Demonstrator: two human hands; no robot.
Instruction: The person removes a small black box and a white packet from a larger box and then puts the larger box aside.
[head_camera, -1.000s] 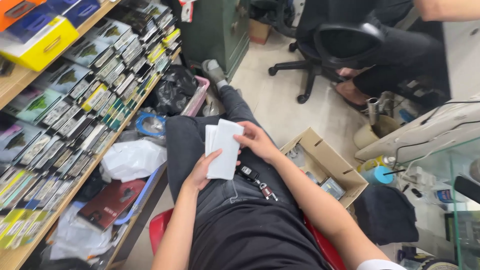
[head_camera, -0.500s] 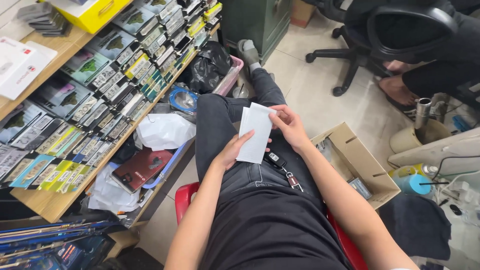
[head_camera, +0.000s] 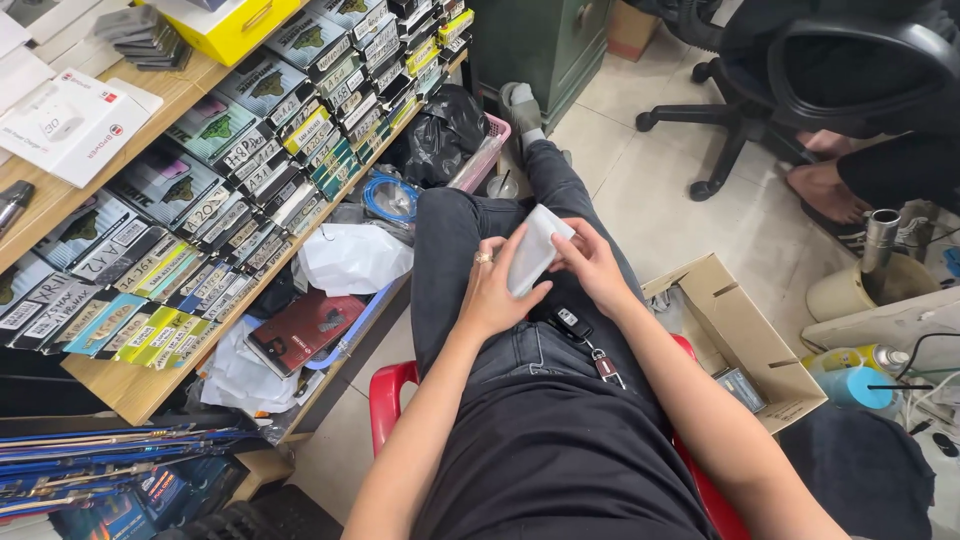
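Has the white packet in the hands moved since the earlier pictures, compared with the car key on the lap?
Cannot tell. The white packet lies just above the car key as before; the camera itself shifted.

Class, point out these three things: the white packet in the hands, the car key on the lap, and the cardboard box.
white packet (head_camera: 535, 250), head view, its flat face.
car key (head_camera: 572, 322), head view, its black fob.
cardboard box (head_camera: 745, 335), head view, its outer wall.

Dark grey jeans and a black top are worn; both forearms are left bare. A ring is seen on a finger of the left hand (head_camera: 492, 290). A grey sock (head_camera: 520, 105) is worn on the outstretched foot.
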